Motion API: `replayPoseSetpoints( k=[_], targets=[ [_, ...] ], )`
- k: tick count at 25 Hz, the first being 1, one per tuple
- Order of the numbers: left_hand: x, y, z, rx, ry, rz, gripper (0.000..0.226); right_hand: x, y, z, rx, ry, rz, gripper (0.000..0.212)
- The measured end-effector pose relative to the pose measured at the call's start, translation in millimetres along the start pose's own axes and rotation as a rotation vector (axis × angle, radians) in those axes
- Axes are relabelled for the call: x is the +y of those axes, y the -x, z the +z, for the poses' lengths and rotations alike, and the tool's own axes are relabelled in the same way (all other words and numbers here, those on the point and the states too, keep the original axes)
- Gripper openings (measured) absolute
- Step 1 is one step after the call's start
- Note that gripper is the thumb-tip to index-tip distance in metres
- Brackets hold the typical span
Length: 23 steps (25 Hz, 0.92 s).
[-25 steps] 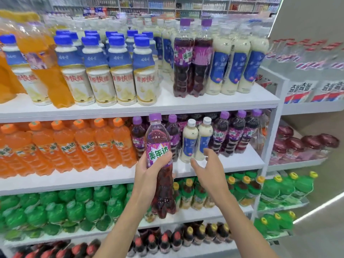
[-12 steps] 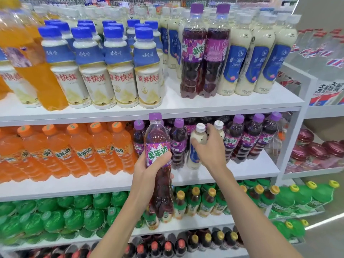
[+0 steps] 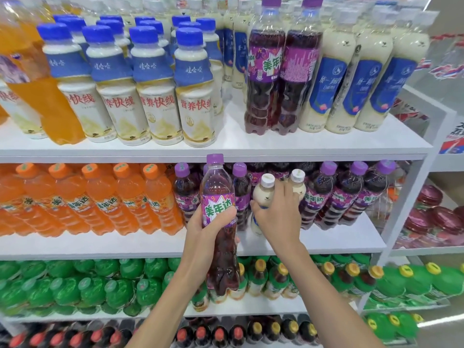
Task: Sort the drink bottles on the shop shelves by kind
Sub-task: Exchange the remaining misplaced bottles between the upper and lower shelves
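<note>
While L hand grips purple btl upright, R hand beside it clasps cream btl.

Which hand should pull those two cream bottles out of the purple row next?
Right. The right hand is curled on the cream bottles; the left hand is full, gripping a purple bottle.

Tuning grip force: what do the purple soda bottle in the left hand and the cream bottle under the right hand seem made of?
The purple soda bottle: clear glossy plastic, probably PET; dark drink shows through. The cream bottle: glossy plastic; opaque, or clear over milky drink, cannot tell.
</note>
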State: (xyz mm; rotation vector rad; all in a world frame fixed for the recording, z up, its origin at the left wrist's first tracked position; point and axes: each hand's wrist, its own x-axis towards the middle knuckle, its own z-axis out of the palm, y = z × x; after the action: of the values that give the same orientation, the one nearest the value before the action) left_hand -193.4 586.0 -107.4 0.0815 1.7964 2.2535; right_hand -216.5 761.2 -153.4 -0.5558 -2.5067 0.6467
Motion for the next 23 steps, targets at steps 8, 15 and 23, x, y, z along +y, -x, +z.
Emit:
replayPoseSetpoints(
  k=[8,15,23],
  targets=[
    [-5,1,18,0.008,0.002,0.012,0.035,8,13,8,-0.108,-0.356,0.055,0.057],
    [-11,3,19,0.045,0.008,0.016,0.04,28,19,26,-0.203,-0.589,0.163,0.057],
    [-13,10,17,0.049,0.007,0.019,0.039,30,24,20,-0.29,-0.749,0.155,0.058]
  ],
)
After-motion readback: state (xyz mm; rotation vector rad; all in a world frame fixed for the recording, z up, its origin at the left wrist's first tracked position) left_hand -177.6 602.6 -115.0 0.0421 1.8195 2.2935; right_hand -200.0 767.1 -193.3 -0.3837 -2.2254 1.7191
